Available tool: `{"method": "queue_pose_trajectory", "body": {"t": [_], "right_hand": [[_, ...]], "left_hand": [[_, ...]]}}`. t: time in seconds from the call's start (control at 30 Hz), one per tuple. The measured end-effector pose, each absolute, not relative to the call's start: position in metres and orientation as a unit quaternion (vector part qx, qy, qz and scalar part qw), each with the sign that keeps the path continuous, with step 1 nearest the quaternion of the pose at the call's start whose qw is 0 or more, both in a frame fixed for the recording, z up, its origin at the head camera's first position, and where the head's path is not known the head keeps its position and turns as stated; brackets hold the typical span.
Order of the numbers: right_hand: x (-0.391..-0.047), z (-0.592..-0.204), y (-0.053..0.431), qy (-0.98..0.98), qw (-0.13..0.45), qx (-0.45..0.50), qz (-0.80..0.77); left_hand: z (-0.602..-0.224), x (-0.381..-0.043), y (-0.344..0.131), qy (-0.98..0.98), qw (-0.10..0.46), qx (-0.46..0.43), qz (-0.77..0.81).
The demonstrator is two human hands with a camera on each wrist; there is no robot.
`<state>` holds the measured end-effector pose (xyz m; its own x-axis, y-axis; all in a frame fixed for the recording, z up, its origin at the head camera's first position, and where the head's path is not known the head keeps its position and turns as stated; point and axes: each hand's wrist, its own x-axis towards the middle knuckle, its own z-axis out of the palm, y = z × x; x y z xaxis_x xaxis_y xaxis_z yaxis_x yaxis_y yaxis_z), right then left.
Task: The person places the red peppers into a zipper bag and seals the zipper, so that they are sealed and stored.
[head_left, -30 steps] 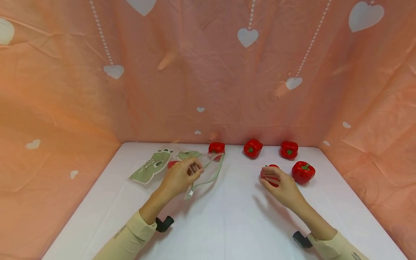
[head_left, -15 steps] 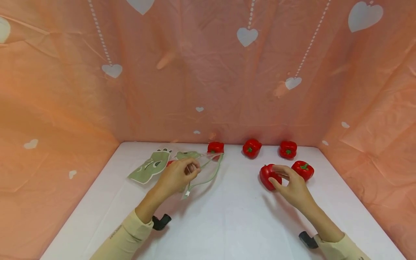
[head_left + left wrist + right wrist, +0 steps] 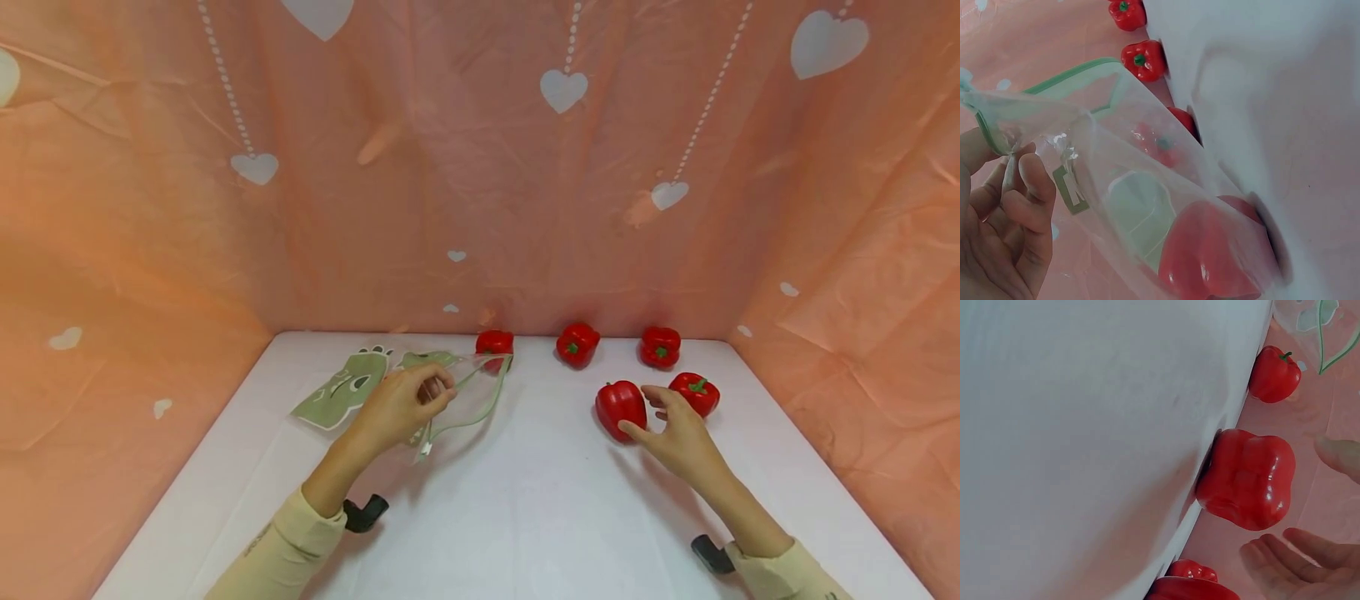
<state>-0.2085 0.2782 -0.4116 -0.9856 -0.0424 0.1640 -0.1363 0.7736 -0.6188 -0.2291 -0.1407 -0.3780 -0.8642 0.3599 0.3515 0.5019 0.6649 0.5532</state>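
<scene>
My left hand [image 3: 405, 400] pinches the rim of a clear zip bag [image 3: 480, 421] with green trim and a green cartoon print, holding its mouth spread. Inside the bag a red bell pepper [image 3: 1204, 250] lies low, seen through the plastic in the left wrist view. My right hand [image 3: 678, 433] is beside another red bell pepper [image 3: 619, 408] on the white table, thumb and fingers parted around its near right side. In the right wrist view a gap separates the fingers from that bell pepper [image 3: 1247, 478]; whether any fingertip touches is hard to tell.
Along the table's back edge stand three more peppers: a left pepper [image 3: 495, 343] partly behind the bag, a middle pepper [image 3: 577, 345] and a right pepper [image 3: 660, 347]. Another pepper [image 3: 694, 393] sits just behind my right hand. Peach cloth [image 3: 480, 208] walls the table.
My right hand has shifted right, off the front of the pepper, and its thumb and fingers have spread. The left hand keeps its hold on the bag, drifting slightly left in view.
</scene>
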Motion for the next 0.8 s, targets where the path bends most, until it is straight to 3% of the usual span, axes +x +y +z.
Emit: {"method": "queue_pose_trajectory", "body": {"t": [0.4,0.8], "right_hand": [[-0.216,-0.413,0.279,-0.951,0.001,0.012,0.31],[-0.219,-0.414,0.275,-0.95,-0.02,0.022,0.312]], "left_hand": [[-0.377,-0.229,-0.142,-0.907,0.104,-0.24,-0.33],[-0.376,-0.229,-0.141,-0.909,0.105,-0.242,-0.323]]}}
